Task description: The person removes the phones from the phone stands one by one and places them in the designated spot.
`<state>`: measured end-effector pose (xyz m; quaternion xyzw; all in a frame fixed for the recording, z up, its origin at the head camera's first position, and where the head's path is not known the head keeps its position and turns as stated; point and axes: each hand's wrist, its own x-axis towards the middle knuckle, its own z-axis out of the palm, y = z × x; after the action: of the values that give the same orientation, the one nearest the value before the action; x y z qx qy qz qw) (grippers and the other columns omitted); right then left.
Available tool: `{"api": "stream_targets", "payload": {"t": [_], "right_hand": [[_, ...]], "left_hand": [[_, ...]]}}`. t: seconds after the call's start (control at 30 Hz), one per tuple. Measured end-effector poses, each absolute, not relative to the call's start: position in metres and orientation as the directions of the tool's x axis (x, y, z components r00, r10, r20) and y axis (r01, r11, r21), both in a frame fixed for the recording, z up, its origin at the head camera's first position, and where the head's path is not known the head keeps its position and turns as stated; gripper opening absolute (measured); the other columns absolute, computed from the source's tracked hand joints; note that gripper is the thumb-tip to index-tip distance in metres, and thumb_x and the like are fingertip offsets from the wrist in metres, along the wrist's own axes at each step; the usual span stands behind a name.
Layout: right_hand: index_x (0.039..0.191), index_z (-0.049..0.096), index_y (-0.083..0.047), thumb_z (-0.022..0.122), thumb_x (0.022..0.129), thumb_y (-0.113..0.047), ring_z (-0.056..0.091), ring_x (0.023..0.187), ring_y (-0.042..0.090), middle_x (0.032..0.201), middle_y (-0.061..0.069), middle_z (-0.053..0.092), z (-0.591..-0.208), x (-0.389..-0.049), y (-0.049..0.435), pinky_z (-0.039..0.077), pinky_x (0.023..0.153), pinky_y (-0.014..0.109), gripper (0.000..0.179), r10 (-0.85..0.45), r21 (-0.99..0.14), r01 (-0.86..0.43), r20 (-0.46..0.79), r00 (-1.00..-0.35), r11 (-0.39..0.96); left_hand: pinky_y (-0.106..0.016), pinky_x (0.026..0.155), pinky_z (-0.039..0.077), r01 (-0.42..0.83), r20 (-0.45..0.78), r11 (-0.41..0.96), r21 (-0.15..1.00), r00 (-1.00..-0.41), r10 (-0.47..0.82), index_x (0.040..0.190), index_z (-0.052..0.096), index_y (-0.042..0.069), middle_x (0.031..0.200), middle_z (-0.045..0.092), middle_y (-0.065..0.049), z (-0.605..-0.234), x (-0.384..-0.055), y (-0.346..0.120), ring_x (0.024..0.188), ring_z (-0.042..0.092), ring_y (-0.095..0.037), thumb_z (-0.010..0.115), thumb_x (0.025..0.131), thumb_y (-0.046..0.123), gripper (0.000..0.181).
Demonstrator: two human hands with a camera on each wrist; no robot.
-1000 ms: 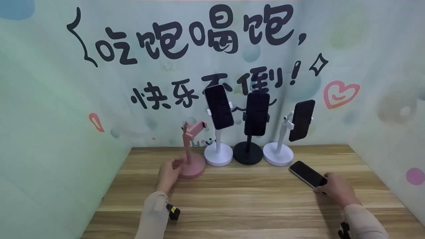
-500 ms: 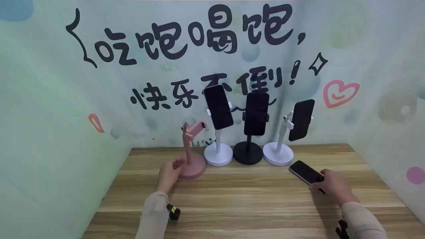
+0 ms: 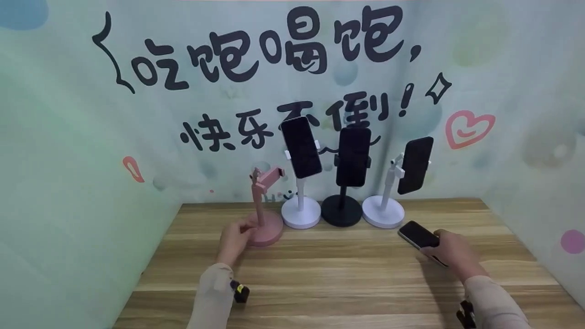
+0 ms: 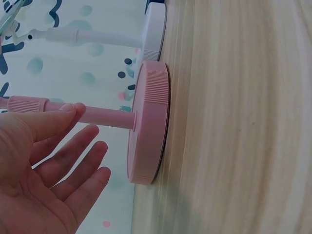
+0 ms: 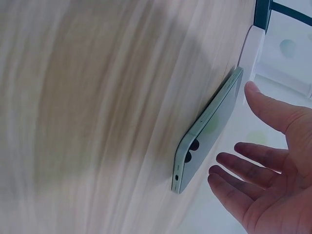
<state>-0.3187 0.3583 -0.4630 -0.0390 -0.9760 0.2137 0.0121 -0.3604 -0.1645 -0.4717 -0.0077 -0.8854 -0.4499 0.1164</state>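
Note:
A pink phone stand (image 3: 267,228) with a bare, tilted clamp stands at the left of a row. Beside its post rests my left hand (image 3: 235,237); in the left wrist view the thumb and index tips (image 4: 78,109) meet in front of the post, the other fingers loosely spread. Whether they touch the post cannot be made out. A dark-faced smartphone (image 3: 416,233) lies flat on the table at right. Over its near end is my right hand (image 3: 454,253); in the right wrist view its thumb and fingers are spread apart above the phone (image 5: 207,129), without visible contact.
Right of the pink stand are a white stand (image 3: 301,214), a black stand (image 3: 342,212) and another white stand (image 3: 383,214), each bearing an upright phone. A printed cloth (image 3: 292,55) hangs behind the wooden table (image 3: 338,283).
My right hand has moved leftward and farther over the phone, which stays in place. My left hand has shifted slightly toward the pink stand's post. The stands have not moved.

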Motion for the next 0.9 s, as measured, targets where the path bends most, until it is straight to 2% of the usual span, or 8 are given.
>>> {"api": "stream_targets", "payload": {"t": [0.13,0.5,0.67,0.9], "right_hand": [[0.122,0.056,0.014,0.078,0.083,-0.033,0.061,0.090,0.037,0.110,0.033,0.065,-0.463,-0.319,0.352,0.050,0.080,0.053,0.065,0.054,-0.418,0.032,0.041,-0.998,0.908],[0.129,0.052,0.018,0.077,0.085,-0.032,0.061,0.107,0.050,0.123,0.042,0.057,-0.460,-0.320,0.330,0.049,0.092,0.061,0.071,0.011,-0.414,-0.014,0.059,-0.998,0.910],[0.131,0.050,0.017,0.076,0.087,-0.033,0.061,0.110,0.049,0.125,0.042,0.057,-0.459,-0.322,0.324,0.049,0.092,0.061,0.071,0.007,-0.412,-0.010,0.040,-0.999,0.911],[0.133,0.051,0.014,0.075,0.088,-0.034,0.062,0.110,0.046,0.126,0.040,0.058,-0.458,-0.325,0.315,0.051,0.092,0.059,0.071,0.007,-0.424,-0.002,0.019,-1.000,0.906]], "left_hand": [[-0.045,0.094,0.054,0.126,0.218,0.608,0.784,-0.973,-0.080,0.101,0.075,0.001,0.107,0.074,-0.015,-0.472,-0.361,-0.164,0.107,0.067,-0.030,0.067,0.094,0.009,0.013],[-0.047,0.099,0.053,0.118,0.186,0.579,0.806,-0.981,-0.060,0.104,0.073,0.004,0.114,0.072,-0.017,-0.472,-0.362,-0.158,0.113,0.066,-0.031,0.067,0.094,0.009,0.013],[-0.046,0.100,0.053,0.125,0.180,0.564,0.816,-0.983,-0.043,0.107,0.072,0.007,0.115,0.072,-0.014,-0.473,-0.364,-0.156,0.112,0.066,-0.028,0.067,0.094,0.010,0.014],[-0.045,0.100,0.053,0.145,0.179,0.554,0.820,-0.984,-0.008,0.112,0.068,0.005,0.116,0.071,-0.012,-0.473,-0.363,-0.150,0.114,0.065,-0.028,0.067,0.094,0.010,0.018]]}}
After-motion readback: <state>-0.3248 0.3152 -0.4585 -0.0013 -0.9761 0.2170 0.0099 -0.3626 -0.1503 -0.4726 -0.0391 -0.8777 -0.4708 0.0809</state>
